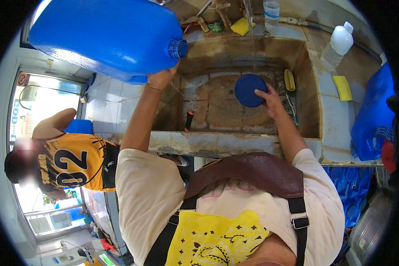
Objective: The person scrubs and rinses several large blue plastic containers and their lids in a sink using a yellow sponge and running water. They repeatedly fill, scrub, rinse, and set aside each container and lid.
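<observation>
At far left, a co-worker in an orange-and-black jersey (77,162) stands beside the counter. A large blue jug (106,40) lies on its side at the sink's upper left, its ribbed blue neck (177,48) pointing right. The left hand (162,79) touches its underside near that neck; the fingers are mostly hidden, so I cannot tell whether they grip. A black-and-orange handle (189,120) lies in the tiled sink (235,141). Over the basin, the right hand (272,101) grasps a dark blue round lid (249,88), thumb on top. Right of it is a yellow scrub sponge (289,80); on the right ledge stand a white-topped bottle (341,40), a yellow sponge (342,88) and a second blue jug (370,117).
</observation>
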`<state>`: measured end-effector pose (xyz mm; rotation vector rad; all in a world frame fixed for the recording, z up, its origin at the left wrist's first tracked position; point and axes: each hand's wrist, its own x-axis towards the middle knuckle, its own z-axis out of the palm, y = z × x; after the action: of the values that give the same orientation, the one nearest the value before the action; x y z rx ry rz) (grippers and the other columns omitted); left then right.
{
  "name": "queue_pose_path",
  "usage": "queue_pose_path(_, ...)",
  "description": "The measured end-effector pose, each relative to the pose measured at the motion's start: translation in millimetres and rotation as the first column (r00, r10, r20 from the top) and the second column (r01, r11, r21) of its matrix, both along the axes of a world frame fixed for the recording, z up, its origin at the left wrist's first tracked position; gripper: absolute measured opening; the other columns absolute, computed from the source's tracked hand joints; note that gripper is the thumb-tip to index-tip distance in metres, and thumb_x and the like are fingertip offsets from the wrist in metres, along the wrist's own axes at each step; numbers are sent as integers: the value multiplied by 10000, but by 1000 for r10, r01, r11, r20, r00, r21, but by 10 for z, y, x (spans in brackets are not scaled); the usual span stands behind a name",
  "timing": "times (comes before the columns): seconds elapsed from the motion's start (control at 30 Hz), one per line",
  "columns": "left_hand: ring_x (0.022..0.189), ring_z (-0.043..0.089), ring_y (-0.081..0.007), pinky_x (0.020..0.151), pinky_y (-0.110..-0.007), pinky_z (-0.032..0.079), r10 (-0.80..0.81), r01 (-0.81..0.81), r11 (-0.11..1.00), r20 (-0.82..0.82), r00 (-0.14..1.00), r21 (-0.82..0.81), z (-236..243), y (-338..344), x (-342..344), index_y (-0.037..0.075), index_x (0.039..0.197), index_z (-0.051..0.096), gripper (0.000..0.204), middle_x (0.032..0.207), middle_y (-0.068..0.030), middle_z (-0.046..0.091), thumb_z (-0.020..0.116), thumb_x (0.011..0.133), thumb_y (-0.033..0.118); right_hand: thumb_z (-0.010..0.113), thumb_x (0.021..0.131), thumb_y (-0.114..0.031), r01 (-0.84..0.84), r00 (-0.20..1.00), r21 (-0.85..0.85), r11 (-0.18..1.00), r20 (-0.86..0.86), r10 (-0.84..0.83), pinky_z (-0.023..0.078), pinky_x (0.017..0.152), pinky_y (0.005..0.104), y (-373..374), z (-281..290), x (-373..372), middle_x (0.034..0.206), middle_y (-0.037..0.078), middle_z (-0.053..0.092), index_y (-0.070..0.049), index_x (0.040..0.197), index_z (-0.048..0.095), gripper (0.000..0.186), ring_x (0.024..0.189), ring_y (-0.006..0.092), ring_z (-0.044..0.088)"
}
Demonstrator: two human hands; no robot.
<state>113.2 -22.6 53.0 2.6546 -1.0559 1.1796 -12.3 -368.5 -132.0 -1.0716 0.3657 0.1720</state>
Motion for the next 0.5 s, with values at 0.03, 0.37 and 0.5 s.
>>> queue_pose_path(0.03,984,614,-311,832,-413,505,31,-38,996,87,996,77,-44,12,21,81,1065,650,341,1069,-156,644,680,798,291,822,698,-216,1,1000,-1,1000,-13,-1,383,1004,399,-4,2,0,1254,124,548,-41,1322,454,746,1164,269,510)
queue_pose_path(0.37,1027,592,-273,806,-384,522,-75,61,994,151,986,89,-264,-111,100,78,1127,606,363,1123,-151,616,638,833,288,807,718,-209,-50,999,42,998,-7,50,370,1012,412,-9,-65,10,1265,131,540,-17,1329,442,737,1187,269,495)
queue_pose_path(0.5,1022,594,-272,805,-382,522,-64,54,996,143,988,74,-176,-162,50,78,1123,608,357,1116,-149,618,637,834,287,814,710,-222,-88,996,22,996,-13,88,356,1023,415,-25,-99,8,1274,133,529,-17,1344,421,773,1187,276,493)
